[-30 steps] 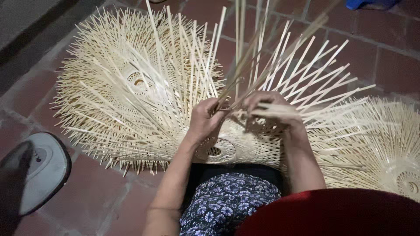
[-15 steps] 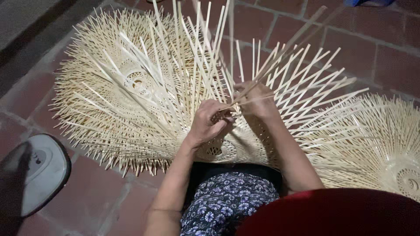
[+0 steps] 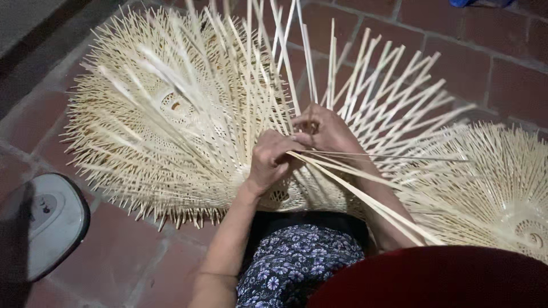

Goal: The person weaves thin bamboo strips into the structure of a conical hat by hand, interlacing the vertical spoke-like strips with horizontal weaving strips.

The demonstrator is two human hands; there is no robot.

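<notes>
While gripping bamboo strips (image 3: 365, 188), left hand (image 3: 273, 162) meets right hand (image 3: 326, 132).

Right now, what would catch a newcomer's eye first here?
The pale half-woven bamboo piece at centre-left, its loose strips bristling outward over the red brick floor. At its near edge the left hand and right hand meet, pinching thin strips. A second woven piece lies at right.

From my feed I'm seeing pale cream bamboo strips (image 3: 365, 188), straw-coloured woven pieces (image 3: 171, 120) with a lacy open weave, a reddish-brown brick floor (image 3: 502, 63), navy cloth (image 3: 297, 262) with small lilac flowers, and a white-and-black fan base (image 3: 48, 222).
</notes>
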